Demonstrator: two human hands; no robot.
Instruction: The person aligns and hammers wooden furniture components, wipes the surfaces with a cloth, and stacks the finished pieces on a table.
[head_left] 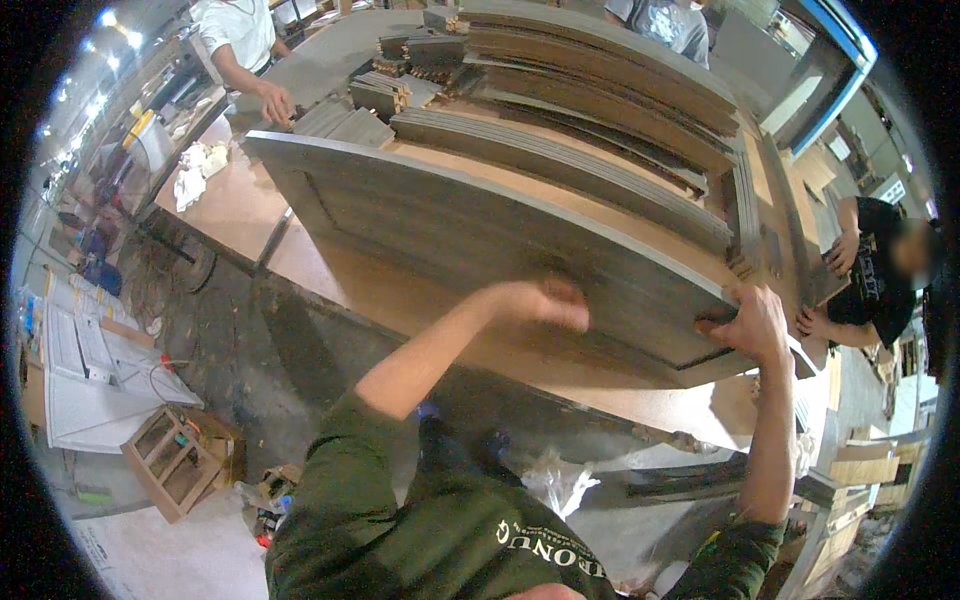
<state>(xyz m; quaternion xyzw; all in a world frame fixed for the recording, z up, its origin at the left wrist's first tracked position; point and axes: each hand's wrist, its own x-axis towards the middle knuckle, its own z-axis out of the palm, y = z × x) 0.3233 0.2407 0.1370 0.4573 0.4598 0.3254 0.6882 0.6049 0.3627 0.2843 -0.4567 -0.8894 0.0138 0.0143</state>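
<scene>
A long grey framed panel (pixel 440 235), much like a cabinet door, stands tilted on its long edge across the near side of the table. My right hand (pixel 757 325) grips its right end, with the thumb on the near face and the fingers over the edge. In front of the panel's middle is my left hand (pixel 553 306), smeared by motion. I cannot tell whether that hand touches the face or how its fingers are set.
Behind the panel, stacks of grey boards (pixel 590 90) cover the wooden table (pixel 350 275). One person's hand (pixel 275 103) rests near boards at the far left; another person (pixel 865 265) stands at the right end. White rags (pixel 198 172) lie on the left corner. A wooden frame (pixel 172 462) sits on the floor.
</scene>
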